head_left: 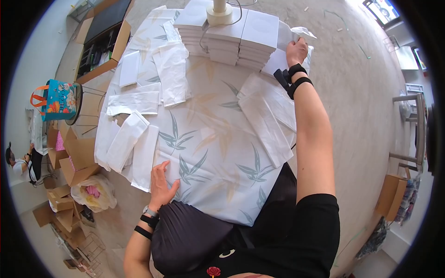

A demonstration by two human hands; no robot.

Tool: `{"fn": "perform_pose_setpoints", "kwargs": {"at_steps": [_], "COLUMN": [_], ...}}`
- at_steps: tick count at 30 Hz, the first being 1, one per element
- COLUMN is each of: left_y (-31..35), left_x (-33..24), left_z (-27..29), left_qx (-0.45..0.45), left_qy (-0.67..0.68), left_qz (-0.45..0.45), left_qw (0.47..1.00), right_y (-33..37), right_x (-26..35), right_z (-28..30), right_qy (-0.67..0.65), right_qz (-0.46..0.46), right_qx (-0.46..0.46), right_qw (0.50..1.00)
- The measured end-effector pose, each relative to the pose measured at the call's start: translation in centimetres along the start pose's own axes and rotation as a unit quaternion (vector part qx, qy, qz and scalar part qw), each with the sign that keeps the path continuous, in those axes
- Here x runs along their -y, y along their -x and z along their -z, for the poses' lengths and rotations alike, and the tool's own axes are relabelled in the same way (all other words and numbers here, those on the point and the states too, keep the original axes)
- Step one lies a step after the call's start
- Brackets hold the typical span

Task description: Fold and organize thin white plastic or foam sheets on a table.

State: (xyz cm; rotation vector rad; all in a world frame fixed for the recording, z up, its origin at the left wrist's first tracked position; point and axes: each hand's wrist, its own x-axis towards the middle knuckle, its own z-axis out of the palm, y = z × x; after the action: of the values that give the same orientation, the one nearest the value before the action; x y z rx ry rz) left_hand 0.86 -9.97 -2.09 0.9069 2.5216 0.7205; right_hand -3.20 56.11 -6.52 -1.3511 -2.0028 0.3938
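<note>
My left hand (162, 186) rests at the near left edge of the table, fingers spread and holding nothing. Just beyond its fingertips lie flat, folded white bags (144, 160). My right arm reaches to the far right of the table. There my right hand (297, 52) is closed, its fingers curled on a thin, crumpled white bag (303, 32) beside the stacked boxes; the exact grip is partly hidden. White flat boxes (259, 30) stand in several piles at the far side. More white bags (266, 125) lie on the cloth left of my right forearm.
A leaf-patterned tablecloth (208, 173) covers the table. A pale post (219, 14) with a cable rises behind the boxes. At left are a teal tote bag (60, 101) on a stool, open cartons (81, 155) and a seated person (22, 164). A grey chair (419, 129) stands at right.
</note>
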Motion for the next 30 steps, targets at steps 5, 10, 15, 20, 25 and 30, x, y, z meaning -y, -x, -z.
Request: {"fn": "perform_pose_setpoints", "kwargs": {"at_steps": [5, 10, 15, 20, 25, 30], "left_y": [0.1, 0.0, 0.4, 0.3, 0.2, 0.7], "left_x": [0.2, 0.0, 0.2, 0.5, 0.3, 0.9], "left_z": [-0.2, -0.2, 0.0, -0.4, -0.6, -0.2], "left_qx": [0.004, -0.003, -0.012, -0.012, -0.014, -0.019], "left_qy": [-0.001, -0.008, -0.017, -0.014, -0.011, -0.021], "left_qz": [-0.004, -0.006, -0.004, -0.015, -0.019, -0.030], "left_qw": [1.000, 1.000, 1.000, 1.000, 1.000, 0.999], "right_y": [-0.7, -2.8, -0.9, -0.4, -1.8, -0.2], "right_x": [0.8, -1.9, -6.0, -9.1, -9.8, -8.2], "right_z": [0.4, 2.1, 1.5, 1.2, 2.3, 3.5], "right_qy": [-0.047, -0.118, -0.209, -0.160, -0.124, 0.015], "right_qz": [0.081, -0.012, -0.272, -0.256, -0.176, -0.122], "right_qx": [-0.140, -0.139, -0.077, -0.040, 0.040, 0.076], "right_qw": [0.986, 0.983, 0.936, 0.953, 0.976, 0.989]}}
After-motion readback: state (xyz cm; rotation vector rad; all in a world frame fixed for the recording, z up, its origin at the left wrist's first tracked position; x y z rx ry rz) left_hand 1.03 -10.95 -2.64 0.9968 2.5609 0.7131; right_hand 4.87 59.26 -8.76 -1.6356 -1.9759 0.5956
